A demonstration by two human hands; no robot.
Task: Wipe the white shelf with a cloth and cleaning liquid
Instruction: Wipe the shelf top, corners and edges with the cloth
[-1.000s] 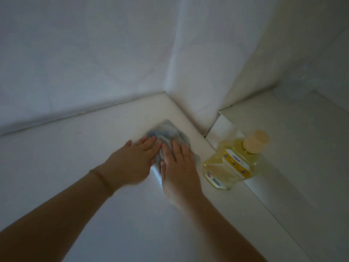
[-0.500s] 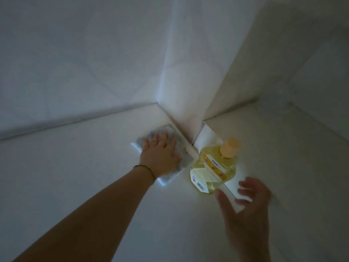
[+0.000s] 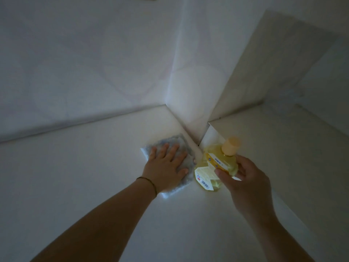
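Observation:
A grey-blue cloth point(image 3: 175, 143) lies flat on the white shelf point(image 3: 79, 167), close to its back right corner. My left hand point(image 3: 165, 167) presses down on the cloth with fingers spread. Just right of the cloth stands a clear bottle of yellow cleaning liquid point(image 3: 211, 163) with a pale cap and a white and yellow label. My right hand point(image 3: 243, 178) has its thumb and fingers closed around the bottle's upper body, below the cap.
A white upright panel point(image 3: 190, 95) meets the shelf at the corner behind the cloth. To the right a second, slightly higher white surface point(image 3: 283, 144) begins at a step right behind the bottle. The wall point(image 3: 75, 63) runs along the shelf's far edge.
My right hand left the cloth, swung right and took hold of the bottle. My left hand stayed on the cloth, now flat with fingers spread.

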